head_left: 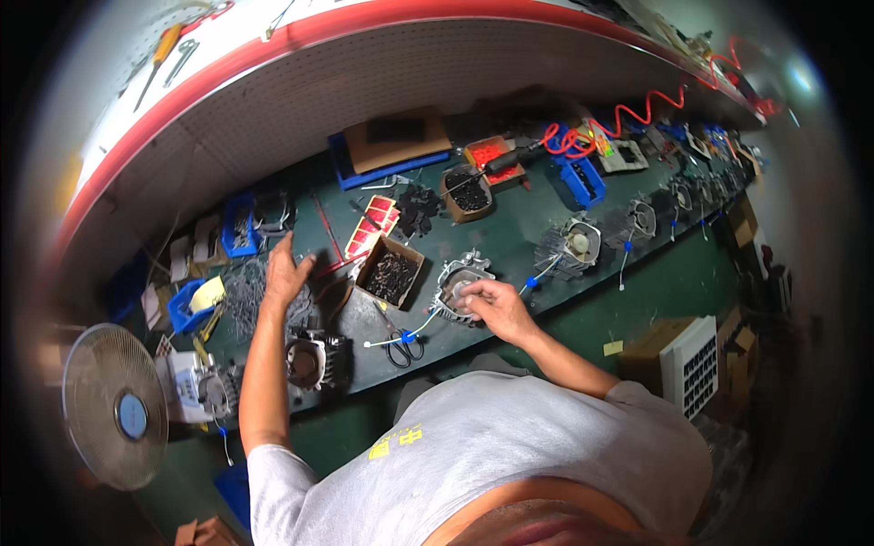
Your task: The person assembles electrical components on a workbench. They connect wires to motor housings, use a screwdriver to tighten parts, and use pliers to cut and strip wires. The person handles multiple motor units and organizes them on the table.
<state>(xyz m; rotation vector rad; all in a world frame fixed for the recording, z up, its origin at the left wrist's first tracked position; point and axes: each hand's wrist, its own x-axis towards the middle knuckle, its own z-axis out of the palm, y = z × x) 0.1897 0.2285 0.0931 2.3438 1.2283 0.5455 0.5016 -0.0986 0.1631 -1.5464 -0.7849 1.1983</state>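
Observation:
My left hand (285, 275) reaches over a pile of grey cord-like parts (246, 296). Its thumb and index finger are spread, and nothing shows between them. At the middle of the bench, my right hand (496, 308) has its fingers curled on the near right rim of a finned metal motor housing (452, 284). Whether a small part is also in those fingers is hidden. From this housing a pale cable with a blue connector (407, 337) runs left. A cardboard box of dark screws (390, 273) stands between my hands. A second housing (308, 361) sits beside my left forearm.
Black scissors (403, 349) lie near the front edge. More housings (574, 244) line the bench to the right. Farther back are a red-yellow label sheet (373, 223), a box of black parts (469, 194) and a coiled red air hose (624, 123). A fan (100, 400) stands left.

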